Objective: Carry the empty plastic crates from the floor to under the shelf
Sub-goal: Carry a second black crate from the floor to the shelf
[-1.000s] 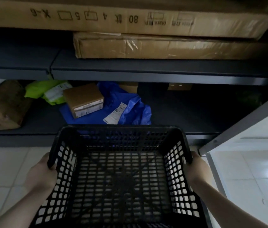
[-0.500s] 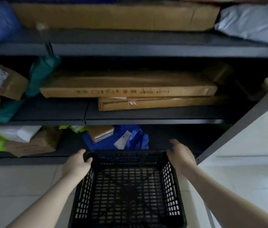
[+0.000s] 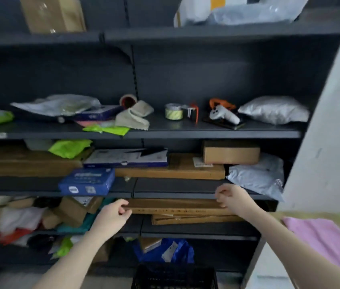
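Head view | dark shelf (image 3: 217,133) cluttered | black crate (image 3: 174,276) below | hands (image 3: 112,215) (image 3: 232,198) empty, loosely curled

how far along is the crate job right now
Done, apparently: one black crate sits on the floor at the shelf unit's foot, though not clearly pushed under. In hand: nothing; the left hand and right hand are raised and empty. Left: no other crates are in view, so I can't tell.

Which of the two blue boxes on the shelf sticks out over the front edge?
The smaller, darker blue box, lower left, overhangs the shelf edge. The flatter blue box behind sits further back on cardboard.
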`<state>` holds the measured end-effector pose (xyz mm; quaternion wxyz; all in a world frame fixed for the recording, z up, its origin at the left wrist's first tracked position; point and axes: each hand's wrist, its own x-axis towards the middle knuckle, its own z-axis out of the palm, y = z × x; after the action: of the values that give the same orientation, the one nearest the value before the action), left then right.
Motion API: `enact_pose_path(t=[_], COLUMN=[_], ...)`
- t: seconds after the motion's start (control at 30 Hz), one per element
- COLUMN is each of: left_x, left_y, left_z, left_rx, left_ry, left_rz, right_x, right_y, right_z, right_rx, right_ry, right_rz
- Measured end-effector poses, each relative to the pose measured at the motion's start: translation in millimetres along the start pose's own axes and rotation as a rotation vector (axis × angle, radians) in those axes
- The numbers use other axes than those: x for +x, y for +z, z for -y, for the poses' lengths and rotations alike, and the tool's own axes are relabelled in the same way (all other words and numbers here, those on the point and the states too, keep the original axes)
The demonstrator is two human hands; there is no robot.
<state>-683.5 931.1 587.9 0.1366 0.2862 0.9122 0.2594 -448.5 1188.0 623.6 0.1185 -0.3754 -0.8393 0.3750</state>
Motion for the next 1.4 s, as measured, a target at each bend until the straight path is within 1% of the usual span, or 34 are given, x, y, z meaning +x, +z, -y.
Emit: enact_pose_path(t=[0.13,0.27,0.37,0.47,0.6,0.73,0.83,0.93,1.07,1.17,1.23,1.3,1.4], left_x=[-23,-61,-103,-154,-233,-325,-405,-485,-577,-646,-691,-737,-799], left_y=[-95,-164,-209,-256,-320,-376,-410,-429,-431,-424,-417,-405,-374], left_z=[-42,-51,-25,28,115,207,273,329,380,405,414,418,417], left_rx=[-0.03,-0.04,-0.044,-0.035,-0.049,-0.048,-0.04,-0.054,-0.072,-0.068,-0.069,-0.092,-0.141], left_ry=[0.071,0.137,0.13,0.061,-0.096,-0.276,-0.433,-0.609,-0.812,-0.978,-1.125,-1.263,-1.406], left_rz=[-0.175,-0.274,-0.333,-0.383,-0.476,-0.58,-0.712,-0.833,-0.97,-1.042,-1.087,-1.131,-1.24], right_x=[-25,-58,-87,-114,-149,-188,-215,-249,-308,-377,-429,-479,-553], right_y=[-58,-74,-63,-33,39,126,195,268,367,438,479,514,559], right_z=[84,140,170,217,310,400,459,516,585,627,650,667,677], right_rx=[-0.035,-0.031,-0.084,-0.103,-0.087,-0.059,-0.057,-0.071,-0.062,-0.039,-0.014,0.001,-0.022], right_ry=[-0.122,-0.201,-0.233,-0.282,-0.44,-0.657,-0.735,-0.819,-0.972,-1.099,-1.181,-1.265,-1.391], right_rz=[-0.122,-0.167,-0.163,-0.126,-0.038,0.034,0.146,0.273,0.453,0.615,0.723,0.793,0.908])
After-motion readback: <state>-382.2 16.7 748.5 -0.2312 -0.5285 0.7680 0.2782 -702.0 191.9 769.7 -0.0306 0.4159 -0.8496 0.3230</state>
